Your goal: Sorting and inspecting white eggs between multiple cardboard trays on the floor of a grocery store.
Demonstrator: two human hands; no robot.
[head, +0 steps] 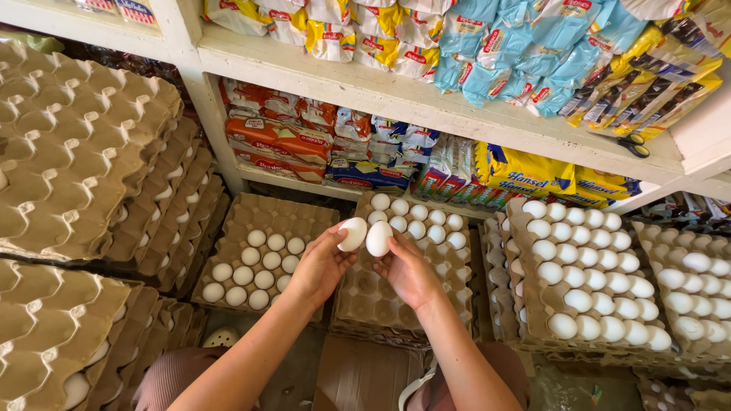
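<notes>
My left hand point(320, 266) holds a white egg point(352, 234) by its fingertips. Beside it, my right hand point(409, 271) holds a second white egg point(378, 238); the two eggs touch side by side. Both hands hover over a brown cardboard egg tray point(396, 297) whose far rows hold several white eggs point(419, 217). To the left lies another tray point(236, 228) with several eggs point(251, 274) in its near half.
Tall stacks of egg trays point(68, 152) rise at the left. Filled trays point(579, 274) stand stacked at the right. White shelves point(426, 106) above hold packaged snacks and noodle packs. Scissors point(633, 146) lie on the upper shelf edge.
</notes>
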